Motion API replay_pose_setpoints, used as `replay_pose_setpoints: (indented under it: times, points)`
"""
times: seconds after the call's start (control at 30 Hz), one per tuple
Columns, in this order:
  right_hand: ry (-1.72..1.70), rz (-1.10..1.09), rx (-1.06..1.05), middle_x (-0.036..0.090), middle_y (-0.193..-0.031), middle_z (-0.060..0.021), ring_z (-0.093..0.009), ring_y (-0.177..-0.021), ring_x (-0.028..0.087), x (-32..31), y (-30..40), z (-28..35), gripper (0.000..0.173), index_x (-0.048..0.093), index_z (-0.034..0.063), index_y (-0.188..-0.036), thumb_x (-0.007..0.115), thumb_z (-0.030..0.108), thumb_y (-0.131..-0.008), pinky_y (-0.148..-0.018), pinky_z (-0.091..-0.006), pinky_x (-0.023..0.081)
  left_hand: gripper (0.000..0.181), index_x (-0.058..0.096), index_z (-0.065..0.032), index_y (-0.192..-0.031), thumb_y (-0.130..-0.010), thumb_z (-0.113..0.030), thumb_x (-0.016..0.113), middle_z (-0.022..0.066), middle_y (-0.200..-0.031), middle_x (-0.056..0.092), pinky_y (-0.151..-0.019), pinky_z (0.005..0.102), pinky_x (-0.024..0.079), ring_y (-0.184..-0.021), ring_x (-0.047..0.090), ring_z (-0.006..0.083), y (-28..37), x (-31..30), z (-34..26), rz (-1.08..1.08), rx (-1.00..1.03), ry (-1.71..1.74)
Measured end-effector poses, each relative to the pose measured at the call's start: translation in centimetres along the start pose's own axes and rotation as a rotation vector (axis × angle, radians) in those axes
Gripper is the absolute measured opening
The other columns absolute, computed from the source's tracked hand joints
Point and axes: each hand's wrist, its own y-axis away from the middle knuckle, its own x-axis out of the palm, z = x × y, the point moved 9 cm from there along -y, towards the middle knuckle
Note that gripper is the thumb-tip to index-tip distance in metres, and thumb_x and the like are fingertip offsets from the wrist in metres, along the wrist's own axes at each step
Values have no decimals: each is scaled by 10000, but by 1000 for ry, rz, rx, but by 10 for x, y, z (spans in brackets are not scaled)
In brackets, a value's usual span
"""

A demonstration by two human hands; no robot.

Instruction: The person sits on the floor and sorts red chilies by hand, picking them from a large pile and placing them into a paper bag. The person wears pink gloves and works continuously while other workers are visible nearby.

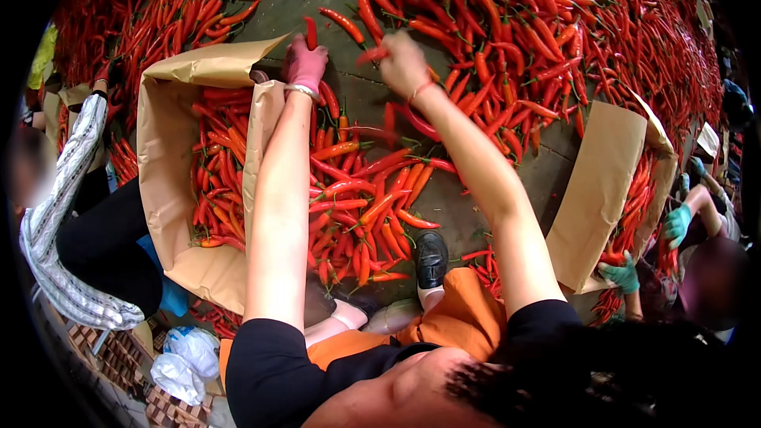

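Red chili peppers (362, 196) lie in a pile on the grey floor in front of me, with a larger heap (511, 18) beyond. My left hand (306, 62), in a pink glove with a bracelet at the wrist, is closed around a red chili pepper (311, 32) that points up. It is beside the edge of an open brown paper-lined container (166, 190), partly filled with chilies (220, 172). My bare right hand (404, 62), blurred, is to the right over the floor and holds a red chili (373, 56) at its fingers.
A second brown paper-lined container (600, 190) with chilies stands at the right, near a co-worker's teal-gloved hands (621, 273). Another co-worker in a patterned sleeve (77, 154) sits at the left. White plastic bags (187, 359) lie lower left; my black shoe (431, 258) is beside the near pile.
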Motion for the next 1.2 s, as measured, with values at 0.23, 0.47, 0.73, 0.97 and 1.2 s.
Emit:
replay_pose_setpoints:
  times: [0.23,0.47,0.73,0.97,1.2]
  points:
    - [378,213,260,653,-1142,-253,-416,-1049,659,15,-87,2,497,582,17,-1163,678,364,-820,-877,-486,544,170,611,14,-962,-974,-155,592,25,-905,596,-675,224,409,-755,491,77,53,9,-16,-54,116,1097]
    - [45,466,184,700,-923,-225,-408,-911,671,-3,39,41,372,673,32,-949,711,323,-720,-790,-501,532,184,598,18,-1135,-971,-26,524,13,-1106,604,-679,173,367,-791,457,19,151,-81,-57,51,436,848]
    - [-172,440,63,712,-911,-188,-367,-867,692,21,49,79,227,725,52,-931,719,170,-737,-780,-442,551,208,583,63,-1135,-951,2,507,90,-1080,610,-781,222,445,-816,547,92,244,-151,-40,-202,576,670]
    - [164,356,210,705,-943,-240,-422,-890,685,86,28,73,362,624,-34,-1077,678,130,-758,-798,-473,559,282,569,45,-1220,-967,-79,575,39,-934,597,-717,233,478,-751,552,85,230,-91,2,69,15,977]
    - [-861,38,700,649,-748,-138,-228,-726,640,38,32,-12,235,664,-33,-917,640,151,-773,-666,-358,497,416,621,-134,-1235,-891,-366,640,133,-933,688,-799,407,533,-948,676,257,92,-7,17,182,179,-360]
